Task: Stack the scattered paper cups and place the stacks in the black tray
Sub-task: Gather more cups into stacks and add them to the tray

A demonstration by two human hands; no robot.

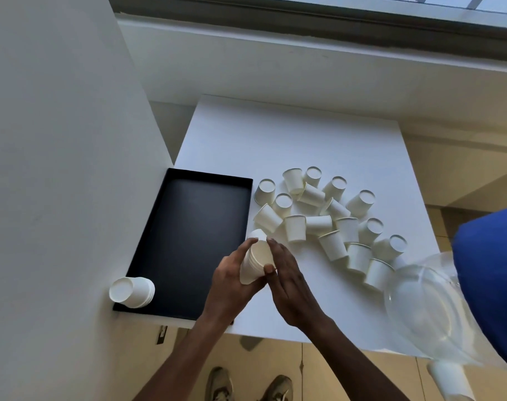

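A black tray (200,224) lies on the left part of a white table (289,140). One stack of white paper cups (132,291) lies on its side in the tray's near left corner. My left hand (232,279) grips a second short stack of cups (253,261) just right of the tray's right rim. My right hand (287,273) presses against that stack from the right, fingers stretched, thumb on its rim. Several loose paper cups (327,215) lie scattered on the table to the right, some upside down, some on their sides.
A wall (58,140) rises right beside the tray's left side. A clear plastic bag (423,308) lies at the table's near right corner, beside a blue shape (492,279). My shoes (246,386) show on the floor below the table's front edge.
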